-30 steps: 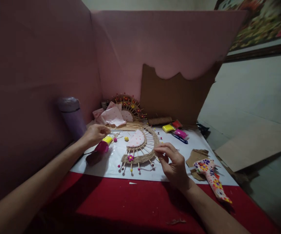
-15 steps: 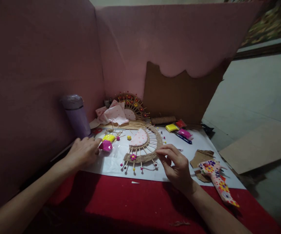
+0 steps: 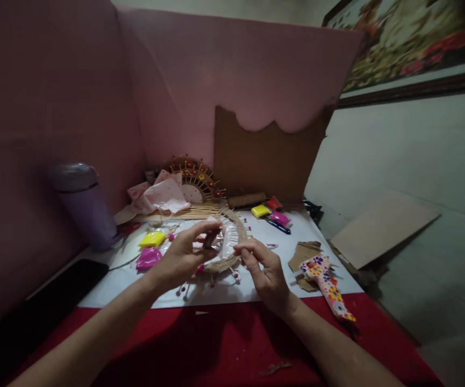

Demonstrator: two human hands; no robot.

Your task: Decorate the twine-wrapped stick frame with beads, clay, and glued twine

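L hand [image 3: 182, 257] half-curled round clear pkt [image 3: 219, 241]

A purple bottle [image 3: 84, 215] stands left; a framed picture [image 3: 409, 45] hangs right.

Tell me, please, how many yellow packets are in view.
2: one yellow packet left of the left hand, another yellow packet by the twine roll further back; more may be hidden.
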